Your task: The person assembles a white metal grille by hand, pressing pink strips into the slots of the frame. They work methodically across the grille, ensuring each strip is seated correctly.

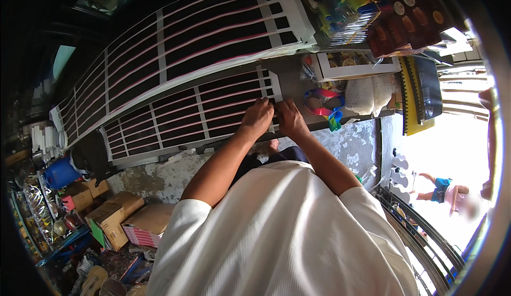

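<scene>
My left hand (258, 117) and my right hand (290, 118) are close together at the right end of a printed sheet (175, 112) of black blocks divided by white and pink lines. The fingers of both hands are bent and pinched. Something small and dark shows between them, too little to name. The sheet lies on a dark shelf. Behind it, on a higher level, rests a larger stack of similar sheets (207, 32).
Right of my hands lie ribboned medals (323, 103), a plastic-wrapped white bundle (367, 95) and a white box (357, 66). Yellow and black spiral-bound books (410, 91) stand beyond. Cardboard boxes (112, 221) and a blue container (61, 173) are at lower left. Another person (451, 195) is outside.
</scene>
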{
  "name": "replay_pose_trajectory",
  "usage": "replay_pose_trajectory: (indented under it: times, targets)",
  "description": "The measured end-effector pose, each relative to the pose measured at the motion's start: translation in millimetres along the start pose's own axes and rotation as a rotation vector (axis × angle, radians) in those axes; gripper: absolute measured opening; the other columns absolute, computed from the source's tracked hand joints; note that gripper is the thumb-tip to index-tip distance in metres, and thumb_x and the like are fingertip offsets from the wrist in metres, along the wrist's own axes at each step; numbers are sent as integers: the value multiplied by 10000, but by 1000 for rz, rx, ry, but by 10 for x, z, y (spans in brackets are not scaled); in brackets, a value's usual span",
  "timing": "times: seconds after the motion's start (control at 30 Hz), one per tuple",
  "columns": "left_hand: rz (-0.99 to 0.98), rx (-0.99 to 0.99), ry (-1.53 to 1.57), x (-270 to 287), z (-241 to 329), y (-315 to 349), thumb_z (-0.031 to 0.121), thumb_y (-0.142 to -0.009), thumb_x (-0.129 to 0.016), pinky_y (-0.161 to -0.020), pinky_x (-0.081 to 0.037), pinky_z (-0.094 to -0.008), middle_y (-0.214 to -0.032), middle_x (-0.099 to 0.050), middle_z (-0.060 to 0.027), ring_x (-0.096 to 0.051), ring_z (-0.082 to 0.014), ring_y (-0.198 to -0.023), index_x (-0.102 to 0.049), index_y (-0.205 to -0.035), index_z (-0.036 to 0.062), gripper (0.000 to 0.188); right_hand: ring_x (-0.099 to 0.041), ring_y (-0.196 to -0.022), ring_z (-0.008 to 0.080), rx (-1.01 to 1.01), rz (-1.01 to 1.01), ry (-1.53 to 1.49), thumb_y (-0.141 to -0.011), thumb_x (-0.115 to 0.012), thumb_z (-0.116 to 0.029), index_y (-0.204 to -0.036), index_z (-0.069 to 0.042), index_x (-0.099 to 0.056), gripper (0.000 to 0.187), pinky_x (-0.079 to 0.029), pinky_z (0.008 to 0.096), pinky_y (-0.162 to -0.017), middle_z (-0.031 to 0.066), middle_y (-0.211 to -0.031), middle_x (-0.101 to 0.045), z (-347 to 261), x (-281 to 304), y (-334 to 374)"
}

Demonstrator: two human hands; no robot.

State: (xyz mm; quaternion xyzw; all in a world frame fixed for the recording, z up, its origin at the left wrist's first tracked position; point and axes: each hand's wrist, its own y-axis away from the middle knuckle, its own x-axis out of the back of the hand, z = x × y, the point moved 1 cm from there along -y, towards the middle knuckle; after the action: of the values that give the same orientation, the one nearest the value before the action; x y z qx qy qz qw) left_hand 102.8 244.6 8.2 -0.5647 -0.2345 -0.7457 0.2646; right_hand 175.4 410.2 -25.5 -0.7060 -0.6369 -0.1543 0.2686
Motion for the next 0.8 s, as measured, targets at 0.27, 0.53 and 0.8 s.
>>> replay_pose_trajectory:
  times: [0.27,0.53,0.8]
  targets:
    - [175,159,234,117,-175,205,93,-919,-770,-959,-637,-476,-1132,-687,-193,-705,-396,-1138,-698,-1076,-14,203,-690,-1045,515,-104,33,-41,-935,-711,1,-1168,3,-670,237,-579,575,-890,256,-1121,-675,60,20,-91]
    - [259,747,-28,380,-1355,1466,105,-991,-723,-1113,-589,-533,-1506,-654,-292,-649,-473,-1333,-714,-1427,-2,449,-745,-971,433,-297,83,183,-925,-856,-167,-1089,-25,-706,263,-599,537,-846,213,-1031,-745,18,-120,-281]
    - [204,731,8,143,-1485,1759,167,-1060,-694,-1185,-563,-530,-1625,-580,-285,-586,-465,-1480,-670,-1500,-6,474,-747,-1078,459,-482,24,228,-936,-818,-232,-1062,-43,-737,242,-609,556,-933,227,-1109,-757,-79,-233,-405]
